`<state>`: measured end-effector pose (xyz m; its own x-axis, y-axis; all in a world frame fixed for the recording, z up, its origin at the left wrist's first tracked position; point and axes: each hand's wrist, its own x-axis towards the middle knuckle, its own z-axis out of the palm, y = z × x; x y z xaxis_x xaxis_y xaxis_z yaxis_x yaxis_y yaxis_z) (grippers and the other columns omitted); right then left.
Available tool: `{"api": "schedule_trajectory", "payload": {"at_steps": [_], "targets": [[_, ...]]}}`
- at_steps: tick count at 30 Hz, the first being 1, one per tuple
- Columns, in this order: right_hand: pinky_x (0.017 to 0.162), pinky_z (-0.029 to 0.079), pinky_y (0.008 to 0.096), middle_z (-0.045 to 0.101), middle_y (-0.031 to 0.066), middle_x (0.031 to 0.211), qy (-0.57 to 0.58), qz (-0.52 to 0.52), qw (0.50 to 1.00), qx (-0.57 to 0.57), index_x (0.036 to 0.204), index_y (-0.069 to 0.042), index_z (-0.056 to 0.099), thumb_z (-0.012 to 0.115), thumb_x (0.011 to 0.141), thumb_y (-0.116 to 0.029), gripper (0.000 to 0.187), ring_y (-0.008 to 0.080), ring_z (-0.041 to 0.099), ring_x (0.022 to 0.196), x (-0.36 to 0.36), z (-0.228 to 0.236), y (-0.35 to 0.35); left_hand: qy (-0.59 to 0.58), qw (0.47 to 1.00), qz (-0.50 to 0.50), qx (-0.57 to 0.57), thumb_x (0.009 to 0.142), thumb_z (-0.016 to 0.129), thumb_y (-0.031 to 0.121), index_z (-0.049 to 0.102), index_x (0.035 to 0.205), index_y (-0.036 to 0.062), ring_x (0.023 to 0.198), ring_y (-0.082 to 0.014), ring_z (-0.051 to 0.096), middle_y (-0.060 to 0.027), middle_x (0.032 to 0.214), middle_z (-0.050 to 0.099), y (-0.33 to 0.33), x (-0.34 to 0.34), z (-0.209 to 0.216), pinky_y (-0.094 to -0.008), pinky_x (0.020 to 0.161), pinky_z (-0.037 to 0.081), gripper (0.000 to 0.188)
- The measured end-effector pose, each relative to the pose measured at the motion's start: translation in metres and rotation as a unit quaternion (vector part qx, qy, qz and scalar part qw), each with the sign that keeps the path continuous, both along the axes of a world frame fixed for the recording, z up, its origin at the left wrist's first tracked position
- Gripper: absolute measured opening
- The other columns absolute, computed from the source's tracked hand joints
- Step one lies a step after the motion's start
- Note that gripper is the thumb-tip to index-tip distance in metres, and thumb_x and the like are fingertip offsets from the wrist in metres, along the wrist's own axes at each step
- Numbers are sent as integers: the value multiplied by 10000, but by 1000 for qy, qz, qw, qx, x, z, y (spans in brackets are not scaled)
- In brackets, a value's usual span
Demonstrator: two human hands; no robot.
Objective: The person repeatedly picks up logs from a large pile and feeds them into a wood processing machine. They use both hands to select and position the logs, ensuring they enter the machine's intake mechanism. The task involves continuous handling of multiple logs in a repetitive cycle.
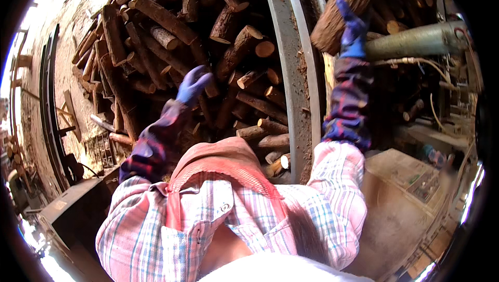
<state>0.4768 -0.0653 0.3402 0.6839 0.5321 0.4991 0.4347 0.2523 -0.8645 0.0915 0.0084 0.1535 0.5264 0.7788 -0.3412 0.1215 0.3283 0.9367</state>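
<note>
My right hand (354, 35), in a blue-purple glove, is at a thick bark-covered log (345, 4). Its thumb or a finger lies up along the bark, while the other fingers are partly hidden behind the log's edge. The log slants over the metal rails at the upper right, its upper end cut off by the picture's edge. My left hand (195, 85), gloved alike, hangs over the log pile (236, 53), fingers apart and holding nothing. Dark plaid sleeves cover both forearms.
Steel rails (292, 74) run from the top down the middle, strewn with bark bits. A thick grey-green metal cylinder (416, 42) lies right of my right hand, with hoses near it. A dusty metal box (397, 178) stands at the lower right. A dark upright frame (49, 105) stands left.
</note>
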Motion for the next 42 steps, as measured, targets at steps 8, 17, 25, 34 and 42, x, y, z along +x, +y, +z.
{"api": "schedule_trajectory", "payload": {"at_steps": [8,17,25,34,42], "targets": [[949,422,389,556,202,1215,-160,-142,804,-555,1400,-41,277,797,677,-308,929,306,549,1097,135,-179,56,163,967,145,-128,845,673,235,613,809,70,543,-69,454,27,644,533,-91,-304,-146,-222,481,342,180],[987,377,432,516,265,1251,-154,-135,811,-547,1412,-36,271,829,548,-486,1122,394,501,1161,131,-195,-13,69,956,87,-273,908,556,281,537,794,133,472,-103,445,17,597,479,-110,-249,-166,-263,423,355,188],[980,396,432,522,261,1243,-184,-146,783,-576,1390,-52,331,810,568,-520,1061,376,516,1150,126,-193,-34,20,940,191,-281,866,639,295,596,1063,13,759,-111,540,-16,852,604,-99,-170,-143,-240,654,439,346],[963,434,434,519,221,1221,-320,17,881,-348,1266,21,462,764,711,-422,772,362,509,1137,-131,-223,6,-11,864,173,-473,901,571,242,521,805,148,523,-86,432,34,640,474,-172,-350,-216,-248,411,312,144],[972,382,463,344,189,1386,453,38,656,-603,1379,-37,346,765,648,-540,981,371,375,1245,-171,-592,-17,64,799,307,-513,949,488,224,383,695,189,442,-49,296,84,567,308,-223,-384,-238,-215,391,212,277]]}}
